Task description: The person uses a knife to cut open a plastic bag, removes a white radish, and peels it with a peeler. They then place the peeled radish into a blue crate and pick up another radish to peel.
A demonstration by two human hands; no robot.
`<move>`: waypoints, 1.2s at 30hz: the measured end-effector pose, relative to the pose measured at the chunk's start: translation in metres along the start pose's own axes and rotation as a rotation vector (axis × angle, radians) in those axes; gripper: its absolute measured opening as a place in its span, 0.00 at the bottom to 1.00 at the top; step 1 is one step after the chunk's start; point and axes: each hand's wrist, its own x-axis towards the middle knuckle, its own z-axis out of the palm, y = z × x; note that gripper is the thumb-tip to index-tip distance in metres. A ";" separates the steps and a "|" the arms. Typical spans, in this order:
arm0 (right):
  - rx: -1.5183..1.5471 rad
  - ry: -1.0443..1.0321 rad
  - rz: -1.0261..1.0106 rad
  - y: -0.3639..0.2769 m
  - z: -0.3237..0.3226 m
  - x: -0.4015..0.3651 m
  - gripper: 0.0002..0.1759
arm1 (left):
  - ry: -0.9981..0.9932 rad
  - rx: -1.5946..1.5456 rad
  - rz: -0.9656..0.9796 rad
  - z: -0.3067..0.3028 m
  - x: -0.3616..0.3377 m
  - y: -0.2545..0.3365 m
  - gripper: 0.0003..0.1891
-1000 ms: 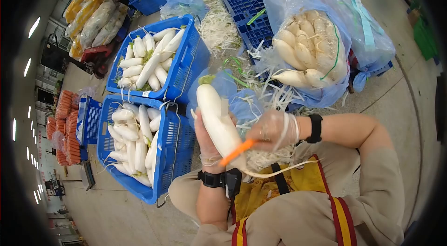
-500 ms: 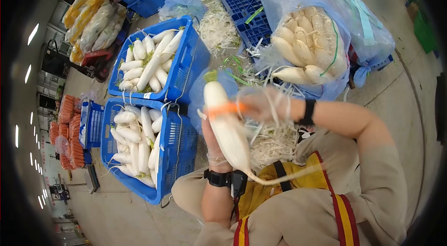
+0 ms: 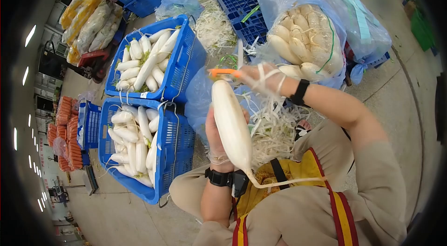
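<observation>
Gripping 1 radish [image 3: 231, 125] and 1 peeler [image 3: 223, 73] (2 radish-filled crates [image 3: 188, 67] beside).

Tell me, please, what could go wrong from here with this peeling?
1. The right hand holds the peeler at the far end of the radish; a stroke along it could nick the left hand gripping lower down.
2. The radish could slip in that one-handed, gloved grip.
3. The peelings heaped on the floor may be slippery.
</observation>
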 end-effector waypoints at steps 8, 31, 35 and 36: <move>0.157 -0.081 -0.564 -0.051 0.010 -0.062 0.13 | 0.049 -0.120 -0.005 -0.024 0.002 0.019 0.27; 0.018 -0.060 -0.500 -0.053 -0.003 -0.070 0.12 | 0.156 -0.031 -0.022 -0.015 0.001 0.021 0.25; -0.172 0.033 -0.438 -0.021 -0.006 -0.037 0.13 | -0.043 -0.067 -0.140 -0.017 0.000 0.008 0.25; -0.136 -0.068 -0.368 -0.034 -0.009 -0.039 0.12 | -0.036 -0.063 -0.127 -0.016 -0.003 0.009 0.25</move>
